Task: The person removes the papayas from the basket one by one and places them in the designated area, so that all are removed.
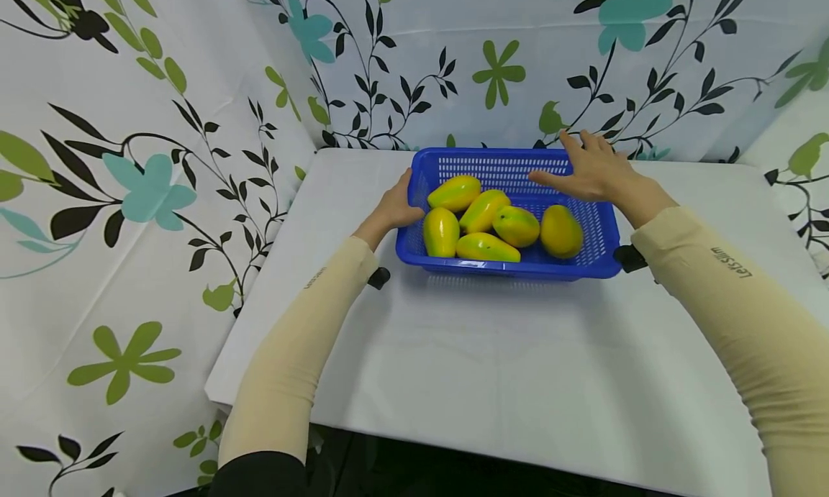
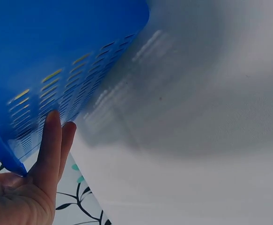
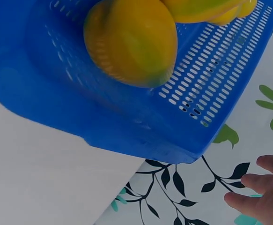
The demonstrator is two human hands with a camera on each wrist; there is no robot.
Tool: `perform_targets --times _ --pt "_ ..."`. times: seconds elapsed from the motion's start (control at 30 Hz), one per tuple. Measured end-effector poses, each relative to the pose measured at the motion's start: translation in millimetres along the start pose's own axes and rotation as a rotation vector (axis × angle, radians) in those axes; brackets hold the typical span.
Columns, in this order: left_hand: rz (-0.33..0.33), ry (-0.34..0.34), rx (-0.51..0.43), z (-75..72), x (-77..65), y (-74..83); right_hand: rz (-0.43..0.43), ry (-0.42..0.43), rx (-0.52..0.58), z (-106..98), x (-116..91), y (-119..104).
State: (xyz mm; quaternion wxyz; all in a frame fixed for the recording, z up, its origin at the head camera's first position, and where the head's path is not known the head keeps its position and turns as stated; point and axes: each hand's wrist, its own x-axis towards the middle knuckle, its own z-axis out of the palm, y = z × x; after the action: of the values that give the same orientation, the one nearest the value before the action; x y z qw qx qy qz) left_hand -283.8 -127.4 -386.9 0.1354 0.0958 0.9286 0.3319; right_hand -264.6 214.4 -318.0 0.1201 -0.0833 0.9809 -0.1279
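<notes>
A blue plastic basket [image 1: 512,268] with slotted walls is near the back of the table. Several yellow-green mangoes [image 1: 562,232] lie in it, mostly toward its left and middle. My left hand [image 1: 391,206] grips the basket's left end, thumb at the rim. In the left wrist view, straight fingers [image 2: 52,145] lie along the outside of the slotted wall. My right hand [image 1: 592,170] is over the basket's back right corner, fingers spread and holding nothing. The right wrist view has its fingertips [image 3: 253,183] apart from the rim.
A white cloth covers the table [image 1: 492,360], whose front edge drops to a dark floor. Behind and to the left hangs a white curtain [image 1: 214,58] with green, teal and black plant prints. The basket casts a soft shadow on the tabletop.
</notes>
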Motion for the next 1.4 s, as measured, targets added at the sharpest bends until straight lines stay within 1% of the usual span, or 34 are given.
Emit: perform_targets --times 0.2,0.3,0.57,0.77,0.93,1.17,1.4 --pt "-0.002 0.0 -0.002 -6.3 -2.5 -9.7 -0.002 0.008 -0.011 3 3 -4" --pt "-0.003 0.002 0.0 -8.2 -3.5 -15.1 -0.013 -0.005 -0.005 5 4 -6" --pt "-0.017 0.012 0.003 -11.5 -6.9 -26.5 -0.065 -0.136 0.0 15 8 -11" --pt "-0.021 0.037 0.021 -15.4 -6.8 -33.2 -0.09 -0.192 0.013 23 12 -15" --pt "-0.029 0.044 0.03 -19.1 -8.0 -37.9 -0.11 -0.212 0.021 31 14 -19" --pt "-0.048 0.047 0.032 -26.1 -13.0 -42.7 -0.137 -0.218 -0.022 40 13 -27" --pt "-0.065 0.048 0.011 -28.8 -16.3 -46.1 -0.138 -0.237 0.002 48 19 -38"
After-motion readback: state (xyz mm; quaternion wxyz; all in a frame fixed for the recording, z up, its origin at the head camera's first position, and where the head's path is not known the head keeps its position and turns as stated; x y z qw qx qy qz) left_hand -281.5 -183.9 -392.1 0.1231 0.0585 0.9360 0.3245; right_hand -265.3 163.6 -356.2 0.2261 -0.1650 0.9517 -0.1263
